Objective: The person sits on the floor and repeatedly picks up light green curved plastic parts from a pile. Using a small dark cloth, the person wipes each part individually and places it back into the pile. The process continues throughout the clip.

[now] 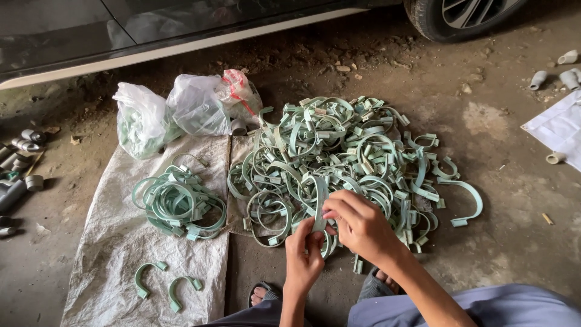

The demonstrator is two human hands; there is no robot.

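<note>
**A:** What are the two hands doing?

**B:** Both hands meet low in the middle of the view, over the near edge of a large heap of pale green clamps [339, 157] lying on a dirt floor. The left hand [304, 257] comes up from below, its fingers closed in a pinch on the lower end of one green clamp strip [319, 209]. The right hand [363, 227] reaches in from the right, with its fingertips pressed shut on the same strip a little higher up. The strip stands nearly upright between them, just above the heap's near edge.

**A:** What lies around them?

**B:** To the left of the heap, a smaller bundle of clamp rings [178, 203] sits on a white woven sack [115, 242] spread flat on the ground. Nearer the person, on the same sack, two single curved clamp halves [163, 284] lie side by side, apart from the bundle. Behind the sack stand clear plastic bags [175, 112], the left one showing green pieces inside. One half-round clamp [466, 203] lies alone at the heap's right edge.

**A:** Anything further out?

**B:** A car's lower body [151, 42] and a tyre [466, 15] run along the top. Grey pipe fittings [21, 163] lie at the far left, and a white sheet [560, 127] at the far right. The person's sandalled toes [260, 295] show at the bottom, just below the hands.
</note>
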